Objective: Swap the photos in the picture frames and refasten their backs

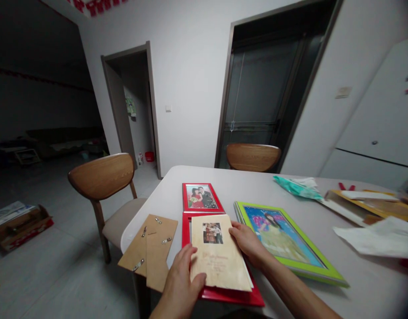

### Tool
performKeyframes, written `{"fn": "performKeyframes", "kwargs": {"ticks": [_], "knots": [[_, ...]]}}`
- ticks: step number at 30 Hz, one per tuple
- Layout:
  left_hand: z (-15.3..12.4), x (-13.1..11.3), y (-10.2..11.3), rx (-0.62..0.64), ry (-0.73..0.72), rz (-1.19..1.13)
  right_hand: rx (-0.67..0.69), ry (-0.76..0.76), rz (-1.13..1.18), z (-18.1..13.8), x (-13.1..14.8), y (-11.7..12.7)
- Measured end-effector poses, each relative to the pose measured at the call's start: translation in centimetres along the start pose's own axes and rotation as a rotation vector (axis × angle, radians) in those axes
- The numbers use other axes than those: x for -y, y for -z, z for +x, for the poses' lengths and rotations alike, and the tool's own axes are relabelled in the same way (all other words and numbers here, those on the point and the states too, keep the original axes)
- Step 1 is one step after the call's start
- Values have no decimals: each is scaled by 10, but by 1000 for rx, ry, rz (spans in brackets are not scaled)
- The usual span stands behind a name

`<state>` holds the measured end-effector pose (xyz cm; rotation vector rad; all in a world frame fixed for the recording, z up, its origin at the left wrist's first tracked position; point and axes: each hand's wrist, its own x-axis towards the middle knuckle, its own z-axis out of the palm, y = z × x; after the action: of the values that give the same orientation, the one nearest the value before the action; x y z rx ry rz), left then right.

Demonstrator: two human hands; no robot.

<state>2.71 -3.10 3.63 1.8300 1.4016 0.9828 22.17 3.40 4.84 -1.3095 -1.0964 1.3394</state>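
Observation:
A cream printed card with a small photo and faint lettering lies over the lower half of a red double photo frame. More paper edges show under its right side. My right hand grips the card's right edge, thumb on top. My left hand holds its left edge, the thumb over the lower left corner. In the frame's upper half is a photo of a couple. Brown backing boards with metal clips lie to the left, one overlapping another.
On the table's right side lies a green picture frame with a portrait. Beyond it are a teal-and-white packet, white paper and a yellow envelope. Wooden chairs stand at the left and far sides of the table.

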Motion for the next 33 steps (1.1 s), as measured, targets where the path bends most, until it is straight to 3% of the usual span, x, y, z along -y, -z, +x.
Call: {"fn": "performKeyframes", "kwargs": {"ticks": [6,14,18,22,25,28,33], "knots": [[-2,7,-4,73,-96,167,-61,81,-139,11,-8,-8],[-3,-2,-1,217,-149,370,-141,249,-863,16,-7,-3],[-3,-7,0,302,-171,440,-207,222,-1068,14,-6,-7],[-5,-4,1,268,-213,422,-250,185,-1207,11,-7,-11],[-7,3,19,162,-211,374,-250,194,-1311,7,-5,-13],[-9,19,55,51,-145,401,-212,301,-1260,0,-1,-21],[-14,71,114,-22,-26,533,19,490,-1098,-24,5,-65]]}}
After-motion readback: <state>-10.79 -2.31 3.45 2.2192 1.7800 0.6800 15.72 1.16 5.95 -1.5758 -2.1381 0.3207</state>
